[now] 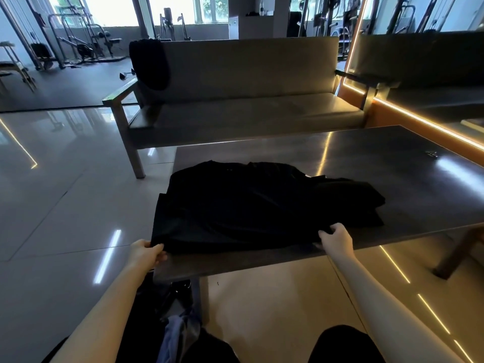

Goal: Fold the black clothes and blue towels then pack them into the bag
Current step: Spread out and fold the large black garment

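A black garment lies spread over the near left part of a dark table, its left edge hanging past the table's side. My left hand pinches the garment's near left corner. My right hand grips its near edge further right, by the table's front. Another black garment hangs over the backrest of the bench behind the table. Blue cloth shows low down by my knees, beside a dark bag-like shape under the table's corner; I cannot tell what that shape is.
A long padded bench stands right behind the table. A small metal object lies on the table's far right. A mirror wall with orange light strips runs along the right. Glossy tiled floor spreads left, with gym machines beyond.
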Available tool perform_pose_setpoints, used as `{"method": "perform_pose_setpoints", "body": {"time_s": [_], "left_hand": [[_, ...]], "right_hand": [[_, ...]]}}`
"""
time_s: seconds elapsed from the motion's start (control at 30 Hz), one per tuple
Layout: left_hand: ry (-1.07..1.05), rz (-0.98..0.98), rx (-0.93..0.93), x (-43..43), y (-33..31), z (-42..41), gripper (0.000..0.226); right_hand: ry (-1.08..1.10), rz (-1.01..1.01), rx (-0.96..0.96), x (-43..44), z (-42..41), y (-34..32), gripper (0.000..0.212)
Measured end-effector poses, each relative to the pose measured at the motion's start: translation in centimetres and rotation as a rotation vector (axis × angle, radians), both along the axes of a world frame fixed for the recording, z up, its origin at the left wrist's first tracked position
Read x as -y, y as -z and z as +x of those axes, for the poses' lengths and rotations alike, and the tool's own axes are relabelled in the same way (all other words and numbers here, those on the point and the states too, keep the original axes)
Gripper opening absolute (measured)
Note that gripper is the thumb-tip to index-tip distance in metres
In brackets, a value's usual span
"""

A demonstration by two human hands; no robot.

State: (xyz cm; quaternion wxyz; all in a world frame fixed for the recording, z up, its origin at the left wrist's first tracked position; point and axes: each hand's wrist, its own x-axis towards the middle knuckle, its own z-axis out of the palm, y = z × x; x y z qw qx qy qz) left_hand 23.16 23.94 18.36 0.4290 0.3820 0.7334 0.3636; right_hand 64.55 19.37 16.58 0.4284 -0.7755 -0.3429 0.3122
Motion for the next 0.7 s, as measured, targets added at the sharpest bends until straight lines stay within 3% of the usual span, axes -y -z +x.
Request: {"method": "perform_pose_setpoints", "body": {"time_s": [0.07,0.23,0.37,0.43,0.53,0.7], "left_hand": [[-0.001,-0.009,-0.012,0.1,-0.3,0.0,0.004],[0.004,-0.073,0.019,-0.5,0.0,-0.6,0.023],[0.026,-0.075,0.065,-0.1,0.2,-1.0,0.015],[0.031,-0.064,0.012,0.0,0.4,-1.6,0.019],[0.014,-0.045,-0.147,0.1,0.6,-2.7,0.028],[0.062,-0.059,-0.386,0.8,1.0,-2.8,0.030]], "right_hand": [[0.011,0.034,-0.101,-0.2,0.1,-0.5,0.039],[-0.046,0.050,-0.229,-0.3,0.5,-0.7,0.050],[-0.044,0.098,-0.209,0.2,0.8,-1.0,0.030],[-0.030,0.104,-0.130,0.5,1.0,-1.2,0.020],[-0.002,0.067,0.063,0.8,1.6,-1.0,0.025],[-0.024,-0.045,0.082,1.2,1.5,0.0,0.027]]}}
